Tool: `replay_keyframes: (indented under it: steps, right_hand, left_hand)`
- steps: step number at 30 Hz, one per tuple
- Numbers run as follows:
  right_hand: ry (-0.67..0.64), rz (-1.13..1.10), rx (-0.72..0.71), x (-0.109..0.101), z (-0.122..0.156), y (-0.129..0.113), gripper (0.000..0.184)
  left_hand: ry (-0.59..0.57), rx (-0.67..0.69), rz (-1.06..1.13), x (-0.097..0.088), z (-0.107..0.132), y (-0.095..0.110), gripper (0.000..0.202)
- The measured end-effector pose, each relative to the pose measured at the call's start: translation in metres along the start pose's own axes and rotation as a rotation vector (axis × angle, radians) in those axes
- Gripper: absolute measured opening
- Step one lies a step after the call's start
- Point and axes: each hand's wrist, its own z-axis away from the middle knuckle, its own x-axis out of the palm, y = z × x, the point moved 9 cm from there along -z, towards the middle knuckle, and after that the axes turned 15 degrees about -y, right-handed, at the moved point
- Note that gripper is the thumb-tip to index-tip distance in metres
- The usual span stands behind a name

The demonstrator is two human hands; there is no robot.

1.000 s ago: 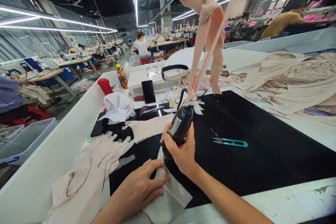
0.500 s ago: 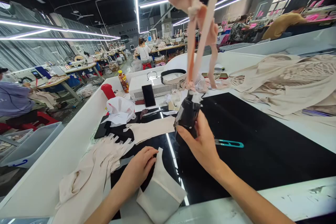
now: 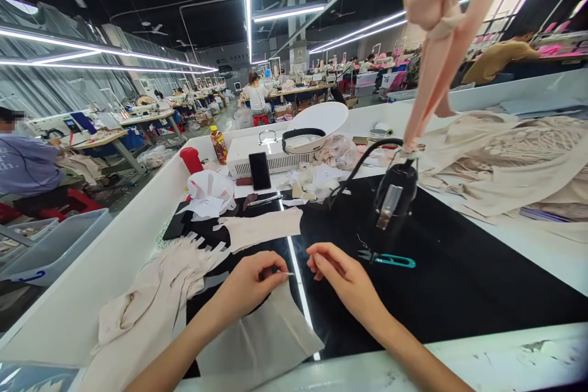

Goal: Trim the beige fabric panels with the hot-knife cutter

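My left hand [image 3: 248, 285] pinches the top edge of a pale folded fabric piece [image 3: 261, 337] lying on the black mat [image 3: 459, 269] near the front edge. My right hand [image 3: 344, 278] hovers just right of it, fingers curled and close together, holding nothing that I can make out. A black hand tool [image 3: 392, 199] hangs free above the mat from pink fabric straps [image 3: 436, 43], apart from both hands. Teal thread snips [image 3: 390, 260] lie on the mat just right of my right hand.
A pile of pale cut pieces [image 3: 151, 300] lies at the left. Behind are a phone [image 3: 260, 171], a white machine box [image 3: 271, 153], a red cup [image 3: 192, 160], a bottle [image 3: 218, 144] and beige cloth [image 3: 505, 159] at right. Other people sit at sewing tables beyond.
My right hand let go of the black tool, which swung away to the right on its straps. My left hand moved up to pinch the fabric piece's edge, and the piece lies flatter.
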Motion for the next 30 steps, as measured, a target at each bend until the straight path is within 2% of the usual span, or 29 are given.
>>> replay_keyframes:
  steps: [2,4,8,10,12,14,16,17,19,21,23,25,27,30]
  right_hand:
    - [-0.110,-0.087,0.055,0.015,-0.013,0.012,0.041]
    - [-0.276,-0.168,0.086,0.040,-0.021,0.017,0.046]
    - [-0.624,-0.263,0.134,0.094,-0.019,0.014,0.059]
    - [-0.743,-0.270,0.157,0.109,-0.015,0.012,0.068]
    - [-0.792,-0.242,0.178,0.109,-0.014,0.009,0.076]
    - [-0.777,-0.179,0.202,0.097,-0.016,0.007,0.079]
    - [-0.742,-0.093,0.234,0.080,-0.017,0.006,0.074]
    - [-0.722,-0.033,0.247,0.072,-0.018,0.007,0.069]
    - [-0.671,0.112,0.268,0.058,-0.018,0.009,0.049]
    - [-0.603,0.281,0.282,0.049,-0.017,0.014,0.026]
    - [-0.529,0.428,0.289,0.045,-0.015,0.021,0.018]
    - [-0.475,0.552,0.279,0.046,-0.013,0.029,0.030]
    - [-0.456,0.674,0.241,0.051,-0.012,0.036,0.040]
    - [-0.455,0.795,0.196,0.056,-0.014,0.044,0.047]
  left_hand:
    - [-0.030,0.049,0.126,0.001,0.005,0.017,0.015]
    - [-0.060,0.137,0.354,0.002,0.010,0.034,0.013]
    - [-0.087,0.256,0.666,-0.003,0.018,0.052,0.016]
    - [-0.083,0.328,0.749,-0.011,0.024,0.053,0.017]
    - [-0.055,0.421,0.793,-0.023,0.035,0.050,0.014]
    - [-0.025,0.481,0.820,-0.034,0.050,0.039,0.013]
    - [-0.022,0.457,0.832,-0.039,0.065,0.020,0.018]
    - [-0.016,0.407,0.809,-0.040,0.071,0.008,0.022]
    - [0.027,0.214,0.667,-0.039,0.081,-0.024,0.032]
    - [0.108,-0.010,0.434,-0.041,0.088,-0.056,0.041]
    - [0.210,-0.118,0.309,-0.045,0.094,-0.076,0.044]
    - [0.321,-0.165,0.214,-0.046,0.099,-0.085,0.037]
    - [0.382,-0.176,0.133,-0.040,0.102,-0.081,0.028]
    - [0.319,-0.125,0.001,-0.012,0.098,-0.061,0.022]
